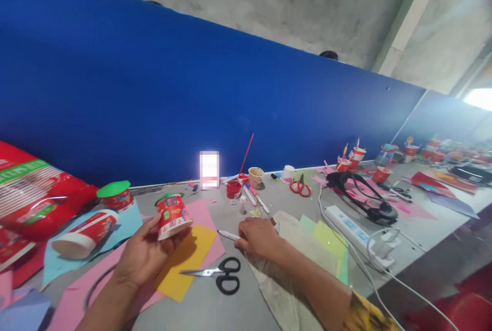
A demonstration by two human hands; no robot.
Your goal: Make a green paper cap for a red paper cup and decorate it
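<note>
My left hand (144, 249) grips a red printed paper cup (172, 215) by its side. The cup is tilted, wide white rim downward, with green at its narrow top end. To the right, my right hand (258, 238) is low over the table with curled fingers; the end of a white marker (227, 235) lies between its thumb and fingertips. Under that wrist spreads a beige cloth (284, 280). Black-handled scissors (217, 273) lie between my arms, their blades over a yellow-orange paper sheet (180, 269). Pink paper (205, 213) shows beneath the yellow sheet.
At left are a lying red cup (86, 233), a green-topped cup (117, 195) and a red bag (42, 192). A red paint jar (233, 189), red-handled scissors (300, 186), black headgear (363, 198) and a power strip (355, 233) with cables stand beyond. A blue partition (192, 95) closes the back.
</note>
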